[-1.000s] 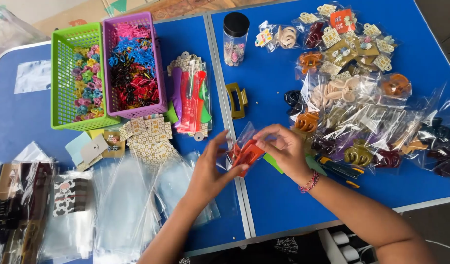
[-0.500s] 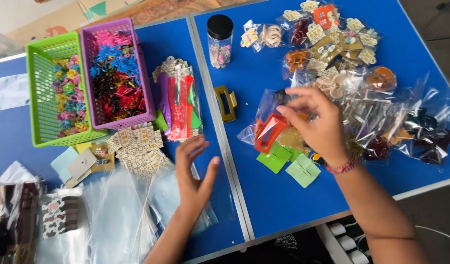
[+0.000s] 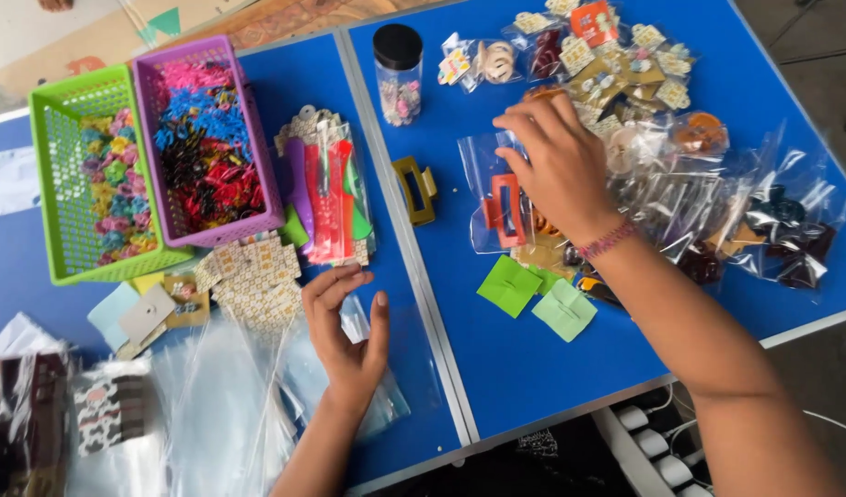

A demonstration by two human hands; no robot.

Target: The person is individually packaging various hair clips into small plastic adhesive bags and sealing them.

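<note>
Whereas both hands met over the orange hair claw a second ago, they have now separated. The right hand point(image 3: 556, 166) rests on the bagged orange hair claw point(image 3: 506, 210), fingers spread flat, pressing it onto the pile of bagged accessories point(image 3: 717, 198) on the blue counter point(image 3: 460, 74). The left hand point(image 3: 349, 336) hovers open and empty over the clear plastic bags point(image 3: 211, 405). Judged: one item bagged and set down.

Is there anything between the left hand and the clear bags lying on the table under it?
Nothing visible is in the way. The left hand, open with fingers spread, is directly over the pile of clear bags; whether it touches them cannot be told. The small printed cards lie beside it, further up.
</note>
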